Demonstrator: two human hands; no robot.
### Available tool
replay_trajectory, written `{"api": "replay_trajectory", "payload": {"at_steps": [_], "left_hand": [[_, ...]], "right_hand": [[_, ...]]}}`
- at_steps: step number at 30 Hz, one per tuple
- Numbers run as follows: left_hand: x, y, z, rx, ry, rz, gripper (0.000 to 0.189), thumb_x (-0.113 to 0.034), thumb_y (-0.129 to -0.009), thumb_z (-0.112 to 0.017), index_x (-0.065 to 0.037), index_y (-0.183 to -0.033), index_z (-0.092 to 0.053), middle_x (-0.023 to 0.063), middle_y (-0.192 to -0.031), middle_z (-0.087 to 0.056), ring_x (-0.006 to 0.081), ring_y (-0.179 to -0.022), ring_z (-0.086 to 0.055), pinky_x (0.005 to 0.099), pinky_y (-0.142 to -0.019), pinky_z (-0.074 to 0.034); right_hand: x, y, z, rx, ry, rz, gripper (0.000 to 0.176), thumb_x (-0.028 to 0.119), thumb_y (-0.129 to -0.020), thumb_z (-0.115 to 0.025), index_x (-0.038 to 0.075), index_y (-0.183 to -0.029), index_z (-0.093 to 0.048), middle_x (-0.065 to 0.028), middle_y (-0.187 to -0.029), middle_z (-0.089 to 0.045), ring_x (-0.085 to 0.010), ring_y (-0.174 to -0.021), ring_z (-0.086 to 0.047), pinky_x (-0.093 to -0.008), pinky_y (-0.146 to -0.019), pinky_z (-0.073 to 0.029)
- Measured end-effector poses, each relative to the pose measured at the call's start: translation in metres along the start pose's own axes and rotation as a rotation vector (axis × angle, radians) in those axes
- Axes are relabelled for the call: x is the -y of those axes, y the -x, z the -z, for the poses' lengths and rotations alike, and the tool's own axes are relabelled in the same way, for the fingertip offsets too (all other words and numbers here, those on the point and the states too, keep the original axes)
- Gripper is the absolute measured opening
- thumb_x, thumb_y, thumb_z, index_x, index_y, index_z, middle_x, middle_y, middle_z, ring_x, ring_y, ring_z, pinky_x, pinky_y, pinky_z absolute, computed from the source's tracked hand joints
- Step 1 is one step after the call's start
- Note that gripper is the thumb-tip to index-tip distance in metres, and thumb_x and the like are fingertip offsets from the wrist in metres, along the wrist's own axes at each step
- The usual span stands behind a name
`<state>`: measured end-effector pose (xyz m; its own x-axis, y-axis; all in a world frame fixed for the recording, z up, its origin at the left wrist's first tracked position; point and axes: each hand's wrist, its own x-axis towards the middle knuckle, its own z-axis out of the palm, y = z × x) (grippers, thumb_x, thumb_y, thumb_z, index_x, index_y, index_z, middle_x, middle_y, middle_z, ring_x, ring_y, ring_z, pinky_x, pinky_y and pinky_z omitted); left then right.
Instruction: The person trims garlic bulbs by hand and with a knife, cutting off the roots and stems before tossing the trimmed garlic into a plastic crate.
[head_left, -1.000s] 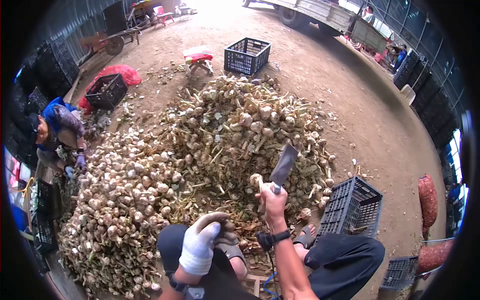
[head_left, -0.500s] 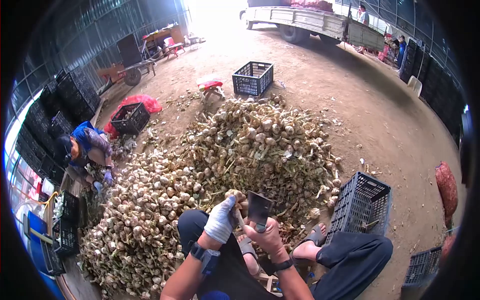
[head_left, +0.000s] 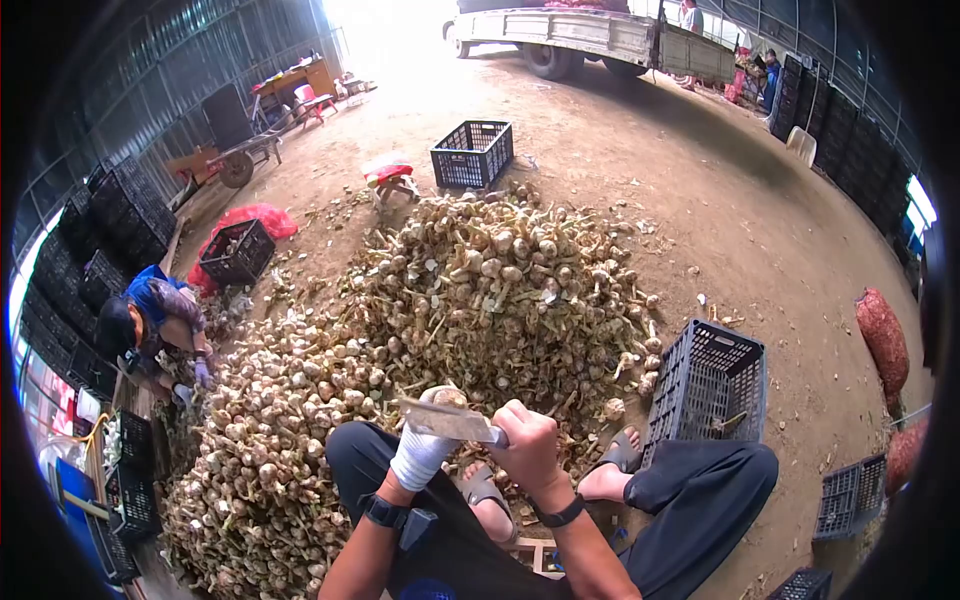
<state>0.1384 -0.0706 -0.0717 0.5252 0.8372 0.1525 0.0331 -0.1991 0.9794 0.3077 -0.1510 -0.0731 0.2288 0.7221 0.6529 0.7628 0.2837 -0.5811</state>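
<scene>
My left hand [head_left: 420,452], in a white glove, is closed around a garlic bulb [head_left: 449,397] above my knees. My right hand [head_left: 527,445] is bare and wrapped round the handle of a wide-bladed knife [head_left: 445,420]. The blade lies level across the front of the gloved hand and hides part of the bulb and fingers. Just beyond both hands rises a big garlic pile [head_left: 480,290] with stems, spreading to the left.
A black crate [head_left: 706,385] stands by my right foot, another crate [head_left: 472,155] behind the pile. At the left a co-worker [head_left: 155,320] crouches at the pile near a third crate [head_left: 238,252]. A truck [head_left: 560,35] is at the back, a red sack [head_left: 883,345] at the right.
The knife has turned from upright to level and moved left, across the gloved hand. My right hand has risen slightly. The view has shifted a little to the right.
</scene>
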Motion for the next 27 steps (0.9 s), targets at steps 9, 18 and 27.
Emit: {"api": "replay_trajectory", "payload": {"at_steps": [9, 18, 27], "left_hand": [[0.006, -0.002, 0.006, 0.109, -0.004, 0.074, 0.047, -0.008, -0.083, -0.074, -0.007, -0.124, -0.051, 0.0034, -0.107, -0.061, 0.0131, -0.097, -0.060, 0.0289, -0.087, -0.051], [-0.001, -0.009, -0.004, 0.069, -0.381, -0.047, 0.032, -0.016, -0.074, -0.081, -0.006, -0.097, -0.061, 0.0026, -0.082, -0.065, 0.0118, -0.075, -0.061, 0.0300, -0.074, -0.053], [-0.012, -0.013, -0.029, 0.061, 0.085, 0.104, 0.049, -0.013, -0.082, -0.074, -0.001, -0.125, -0.056, -0.0018, -0.097, -0.063, 0.0054, -0.086, -0.056, 0.0231, -0.077, -0.049]], "right_hand": [[0.004, 0.006, -0.017, 0.014, -0.019, 0.003, 0.018, 0.008, -0.067, -0.072, 0.007, -0.072, -0.054, -0.0113, -0.069, -0.053, -0.0318, -0.059, -0.058, -0.0399, -0.051, -0.044], [-0.040, 0.030, -0.044, -0.098, -0.038, -0.083, 0.011, 0.014, -0.076, -0.068, 0.011, -0.074, -0.058, -0.0106, -0.071, -0.058, -0.0324, -0.060, -0.061, -0.0415, -0.053, -0.047], [-0.085, 0.095, -0.069, -0.259, -0.661, -1.014, 0.026, 0.018, -0.091, -0.069, 0.006, -0.071, -0.057, 0.0028, -0.062, -0.055, -0.0043, -0.052, -0.052, -0.0294, -0.049, -0.053]]}}
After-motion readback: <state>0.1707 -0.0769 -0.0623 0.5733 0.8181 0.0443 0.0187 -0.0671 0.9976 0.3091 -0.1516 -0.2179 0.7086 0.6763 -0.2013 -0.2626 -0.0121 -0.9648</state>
